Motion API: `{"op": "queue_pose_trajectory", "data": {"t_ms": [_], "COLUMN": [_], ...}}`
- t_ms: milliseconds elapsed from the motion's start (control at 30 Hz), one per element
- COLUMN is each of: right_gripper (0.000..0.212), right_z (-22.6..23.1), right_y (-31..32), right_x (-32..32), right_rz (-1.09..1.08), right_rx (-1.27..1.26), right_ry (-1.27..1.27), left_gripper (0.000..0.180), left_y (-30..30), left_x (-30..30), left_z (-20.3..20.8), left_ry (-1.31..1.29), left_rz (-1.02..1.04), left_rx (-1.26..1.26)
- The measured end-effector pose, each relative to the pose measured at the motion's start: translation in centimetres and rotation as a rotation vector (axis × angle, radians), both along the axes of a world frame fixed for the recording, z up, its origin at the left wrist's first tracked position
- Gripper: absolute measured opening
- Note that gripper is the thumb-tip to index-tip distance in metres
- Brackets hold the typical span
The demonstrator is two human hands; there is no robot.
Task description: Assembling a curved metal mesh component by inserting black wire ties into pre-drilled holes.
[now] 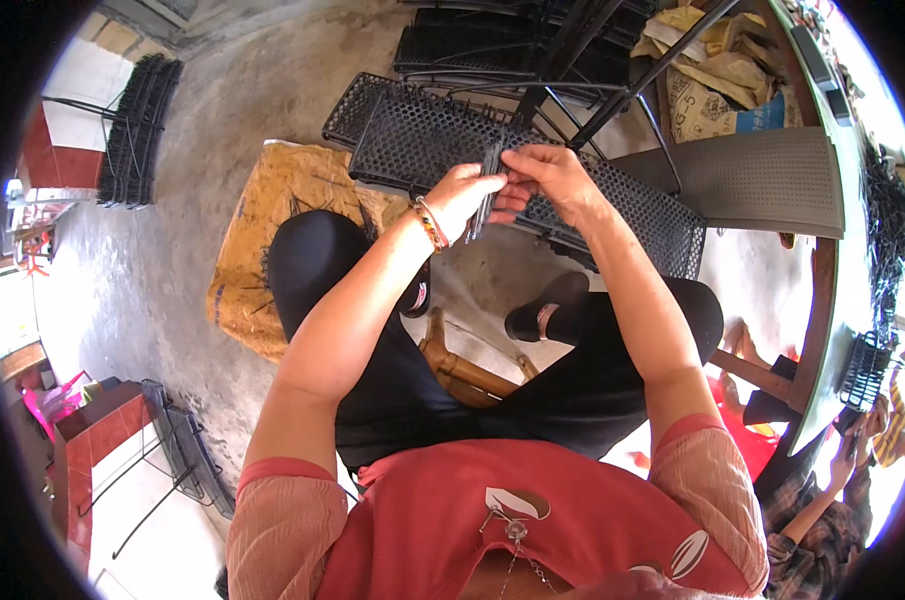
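Observation:
A bundle of thin, dark, stick-like pieces [480,216] stands upright between my hands, over a black perforated rack [412,140]. My left hand [462,197], with bracelets at the wrist, is closed around the bundle from the left side. From the right, my right hand [552,178] reaches in with thumb and fingers pinched at the same pieces. Whether it grips one piece or several is too small to tell. Below the hands, the long rack slants from upper left to lower right, its top full of small round holes.
On the floor at left, a yellow-brown sack [247,250] bears loose dark pieces. Black racks [472,40] and a metal frame [622,100] stand ahead. A grey perforated panel [752,180] juts in at right, beside a table [812,400]. Another person's arm [812,510] shows at lower right.

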State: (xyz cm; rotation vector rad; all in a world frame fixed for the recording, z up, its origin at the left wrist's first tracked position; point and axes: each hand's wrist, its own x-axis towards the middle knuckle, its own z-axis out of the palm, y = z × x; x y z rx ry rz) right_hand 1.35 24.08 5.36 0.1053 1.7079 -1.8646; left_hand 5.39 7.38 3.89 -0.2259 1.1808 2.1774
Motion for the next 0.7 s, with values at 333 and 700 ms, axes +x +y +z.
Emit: {"op": "queue_pose_trajectory", "data": {"t_ms": [333,700], "right_gripper": [0.02,0.016], "right_z": [0.5,-0.6], "right_y": [1.4,1.2], "right_x": [-1.4,-3.9], "right_rz": [-0.136,-0.428], "right_rx": [0.071,0.416], "right_ry": [0.069,0.787], "left_gripper": [0.019,0.017], "left_y": [0.1,0.2], "left_x": [0.2,0.1], "left_z": [-0.6,-0.3], "left_ry": [-0.028,-0.063], "left_rz": [0.13,0.104], "left_rx": [-0.093,-0.083]}}
